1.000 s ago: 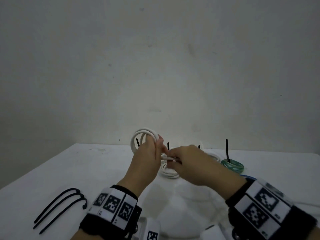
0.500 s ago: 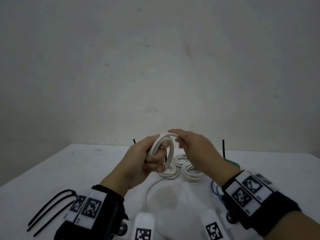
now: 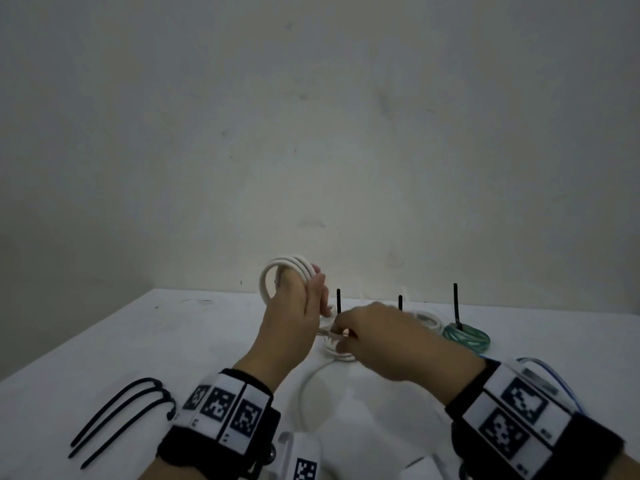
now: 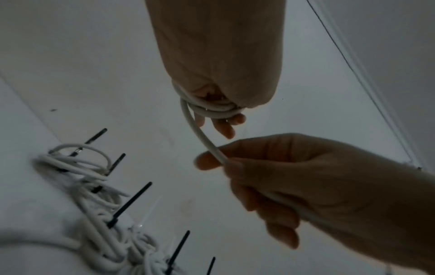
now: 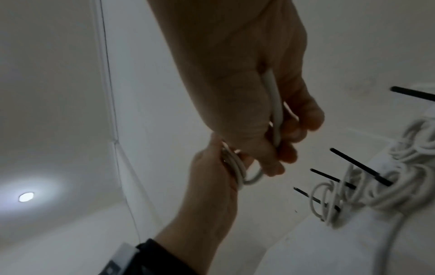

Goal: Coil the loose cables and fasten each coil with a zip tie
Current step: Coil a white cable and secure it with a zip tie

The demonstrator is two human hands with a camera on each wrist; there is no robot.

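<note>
My left hand (image 3: 294,306) has its grip around the white coil (image 3: 287,268) so the loops stay put, while my right hand (image 3: 374,337) pinches the cable's loose run (image 4: 204,137) to feed another turn.

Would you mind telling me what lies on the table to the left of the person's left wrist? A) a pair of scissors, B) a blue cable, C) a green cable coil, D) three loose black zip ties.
D: in the head view, three loose black zip ties lie on the white table just left of the left hand's wristband.
</note>
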